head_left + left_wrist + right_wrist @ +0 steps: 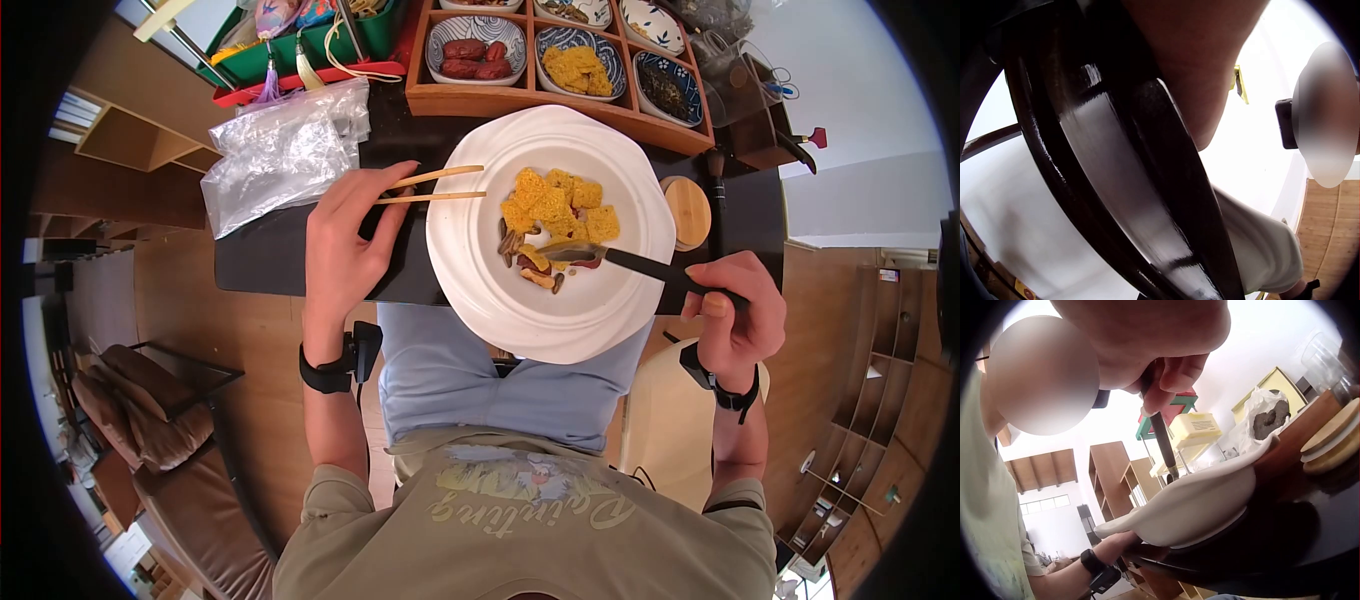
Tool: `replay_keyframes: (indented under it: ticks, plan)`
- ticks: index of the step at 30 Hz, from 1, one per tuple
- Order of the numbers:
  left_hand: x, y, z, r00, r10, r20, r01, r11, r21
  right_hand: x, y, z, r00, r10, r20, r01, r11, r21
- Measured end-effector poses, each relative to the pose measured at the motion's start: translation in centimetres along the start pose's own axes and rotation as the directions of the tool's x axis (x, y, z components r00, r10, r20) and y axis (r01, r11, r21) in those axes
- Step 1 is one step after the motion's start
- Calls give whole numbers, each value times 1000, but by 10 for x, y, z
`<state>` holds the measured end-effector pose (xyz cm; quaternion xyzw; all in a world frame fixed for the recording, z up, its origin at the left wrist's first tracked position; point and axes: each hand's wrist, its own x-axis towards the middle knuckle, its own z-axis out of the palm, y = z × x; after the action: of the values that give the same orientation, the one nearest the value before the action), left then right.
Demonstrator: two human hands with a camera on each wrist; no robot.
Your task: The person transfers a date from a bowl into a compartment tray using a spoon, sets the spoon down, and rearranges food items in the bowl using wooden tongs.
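In the head view my left hand (352,228) holds a pair of slim wooden tongs (440,197), their two tips apart over the left rim of a wide white bowl (455,262). My right hand (740,308) grips the black handle (645,266) of a spoon, whose metal head (568,251) lies among the food in the bowl. Yellow crumbly chunks (548,203) fill the middle of the bowl. Small brown pieces (511,242) and reddish slices lie at the near side. From the right wrist view, the spoon handle (1164,447) slants down behind the bowl's wavy rim.
Beyond the bowl stands a divided wooden tray (470,98) with small patterned dishes, including red dates (476,60) and yellow chunks (577,70). A clear plastic bag (290,150) lies at the left, before a green basket (290,55). A wooden lid (687,213) sits right of the bowl.
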<state>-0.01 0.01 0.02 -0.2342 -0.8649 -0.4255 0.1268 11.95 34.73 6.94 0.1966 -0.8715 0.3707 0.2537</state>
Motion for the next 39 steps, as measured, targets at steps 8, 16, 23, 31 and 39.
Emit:
replay_keyframes:
  ticks: [8,16,23,31,39]
  plan:
    - [-1,1,-1,1000,-18,26,18,1000,8,3,13,1,983,110,-145,-95,990,109]
    - [0,1,1,1000,-4,-23,4,1000,0,8,39,-1,883,369,-290,-357,929,96]
    - [0,1,2,1000,-2,-19,2,1000,-1,4,51,-4,786,483,-385,-477,871,117]
    - [0,2,1,1000,-10,-20,10,1000,18,-15,61,-2,778,490,-393,-537,844,-10]
    - [0,2,2,1000,3,-19,-3,1000,2,-18,61,3,896,386,-220,-444,800,-403]
